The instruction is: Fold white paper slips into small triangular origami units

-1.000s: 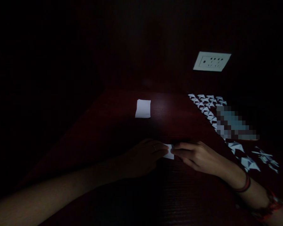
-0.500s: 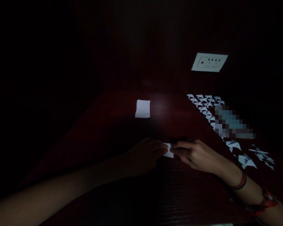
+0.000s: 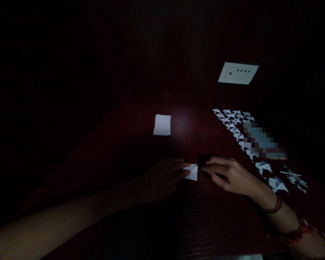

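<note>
A small folded piece of white paper (image 3: 193, 174) lies on the dark red table, with crease lines and a slit-like fold at its upper edge. My left hand (image 3: 164, 178), in deep shadow with a ring on one finger, holds the paper's left side down under its fingertips. Just right of the paper, my right hand (image 3: 224, 173) is bent at the knuckles, its fingers slightly apart and off the sheet. Nothing shows between them. Bands circle the right wrist.
A stack of white paper squares (image 3: 162, 125) sits farther back on the table (image 3: 189, 126). Rows of folded white paper pieces (image 3: 234, 130) run along the right, beside a blurred-out object (image 3: 264, 141) and small white scraps (image 3: 295, 178). A socket plate (image 3: 238, 73) is on the wall.
My right hand has come off the paper and shifted slightly right, uncovering its folded upper edge. My left hand stays on the paper. The whole view has shifted slightly.
</note>
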Tool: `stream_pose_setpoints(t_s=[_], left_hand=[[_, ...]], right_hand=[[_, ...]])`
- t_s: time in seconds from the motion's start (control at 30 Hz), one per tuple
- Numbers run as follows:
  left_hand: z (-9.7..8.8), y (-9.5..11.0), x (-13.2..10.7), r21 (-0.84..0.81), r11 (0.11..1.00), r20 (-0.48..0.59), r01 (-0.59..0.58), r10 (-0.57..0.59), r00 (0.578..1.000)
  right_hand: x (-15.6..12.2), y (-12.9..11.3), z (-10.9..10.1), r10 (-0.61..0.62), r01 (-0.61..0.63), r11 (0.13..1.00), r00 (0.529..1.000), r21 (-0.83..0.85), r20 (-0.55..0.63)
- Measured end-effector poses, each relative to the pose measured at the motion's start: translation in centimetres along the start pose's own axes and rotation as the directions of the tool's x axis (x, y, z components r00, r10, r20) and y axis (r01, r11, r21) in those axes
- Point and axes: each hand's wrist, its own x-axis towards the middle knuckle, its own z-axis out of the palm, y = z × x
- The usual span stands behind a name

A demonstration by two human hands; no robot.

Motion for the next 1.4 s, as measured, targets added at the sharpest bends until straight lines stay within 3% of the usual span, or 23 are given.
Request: stream_pose_setpoints(t_s=[0.2, 0.4, 0.67, 0.93, 1.2, 1.4], left_hand=[[0.3, 0.0, -0.2, -0.009, 0.999, -0.056, 0.045, -0.045, 0.997], [-0.1, 0.1, 0.1, -0.027, 0.999, -0.127, -0.032, 0.029, 0.991], [0.1, 0.1, 0.1, 0.032, 0.999, -0.018, 0.007, -0.006, 1.000], [0.0, 0.0, 0.2, 0.045, 0.999, -0.016, 0.008, -0.007, 1.000], [0.4, -0.1, -0.1, 0.078, 0.996, -0.011, -0.050, 0.051, 0.999], [0.0, 0.2, 0.0, 0.109, 0.993, 0.010, -0.043, 0.042, 0.999]], right_hand=[[0.5, -0.4, 0.5, -0.030, 0.030, 0.999, 1.000, -0.023, -0.002], [0.8, -0.2, 0.9, -0.013, 0.012, 0.997, 1.000, -0.071, -0.003], [0.7, -0.2, 1.0, -0.061, 0.060, 0.998, 0.998, -0.030, -0.035], [0.7, 0.1, 1.0, -0.033, 0.033, 0.998, 0.999, -0.047, 0.012], [1.0, -0.1, 0.6, 0.048, -0.056, 0.976, 0.998, 0.212, 0.044], [1.5, -0.5, 0.9, 0.117, -0.109, 0.929, 0.993, 0.355, -0.003]])
